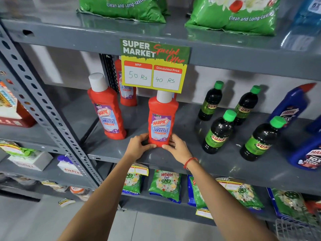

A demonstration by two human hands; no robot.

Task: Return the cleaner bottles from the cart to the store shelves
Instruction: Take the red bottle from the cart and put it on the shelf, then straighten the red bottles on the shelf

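Note:
A red Harpic bathroom cleaner bottle [162, 119] with a white cap stands upright on the grey middle shelf [182, 159]. My left hand [139, 146] and my right hand [176, 146] hold its base from either side. To its left stands a second red Harpic bottle [106, 108], apart from the first. A third red bottle [126, 87] is further back, partly hidden by the price sign [154, 66]. Only a corner of the wire cart [295, 230] shows at the bottom right.
Several dark bottles with green caps [219, 133] stand to the right, then blue Harpic bottles [291, 108] at the far right. Green detergent bags lie on the shelf above [234, 14] and below [165, 185]. A perforated grey upright [46, 112] bounds the bay on the left.

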